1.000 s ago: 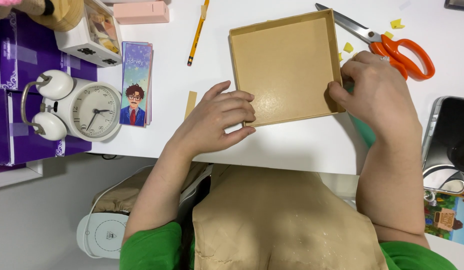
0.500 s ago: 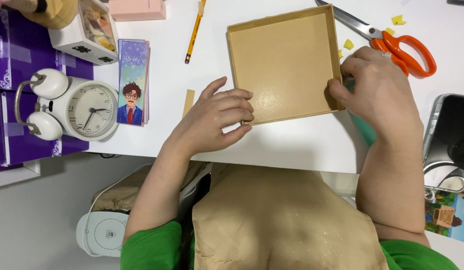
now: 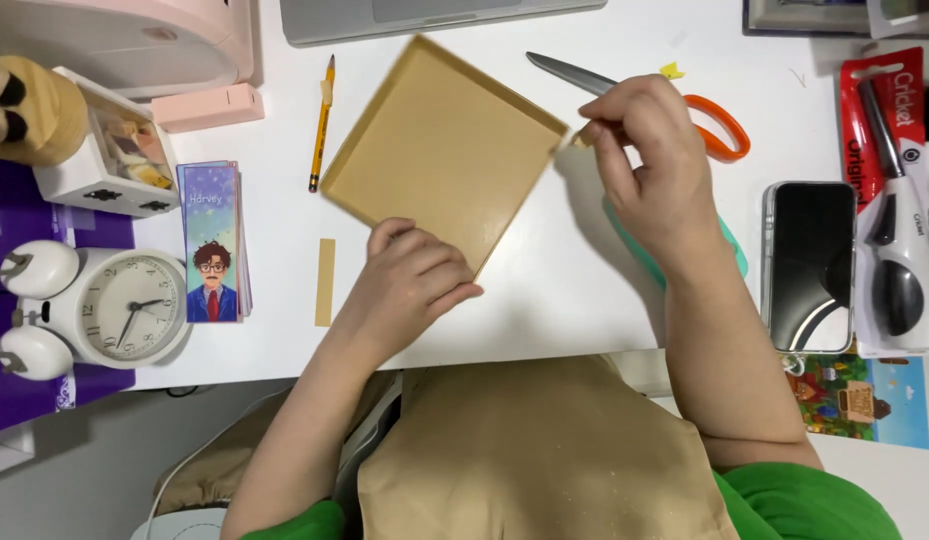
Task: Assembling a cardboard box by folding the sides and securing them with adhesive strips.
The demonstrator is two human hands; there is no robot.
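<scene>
Far left: white twin-bell alarm clock (image 3: 114,308) on a purple surface, small white box of trinkets (image 3: 114,150) above it. Illustrated card with a cartoon figure (image 3: 212,240) lies just right of the clock, on the white table (image 3: 584,300). Pink rectangular block (image 3: 206,107) above the card, next to a pink rounded case (image 3: 124,40). Yellow pencil (image 3: 321,125) lies near-vertical just left of the tray; thin tan cardboard strip (image 3: 326,282) below it, apart from both.

Centre: shallow square tan cardboard tray (image 3: 439,150), open side up, rotated to sit diamond-wise on the table. Left hand (image 3: 409,285) is on its near corner, fingers curled over the rim onto the inside floor, thumb under or at the edge; grasping the tray, pinning it down.

Right hand (image 3: 649,170) at the tray's right corner, fingertips pinched together on a small pale scrap (image 3: 574,140) touching that corner. Can't tell if the scrap is tape or card. Grip is closed, a pinch, not a fist.

Behind the right hand: orange-handled scissors (image 3: 634,95), blades pointing left, partly hidden by the hand. A teal object (image 3: 729,245) shows under the right wrist, mostly hidden.

Further right: black smartphone (image 3: 809,262), screen up. Far right edge: packaged white and black utility lighter (image 3: 899,220), colourful printed card (image 3: 859,400) below.
</scene>
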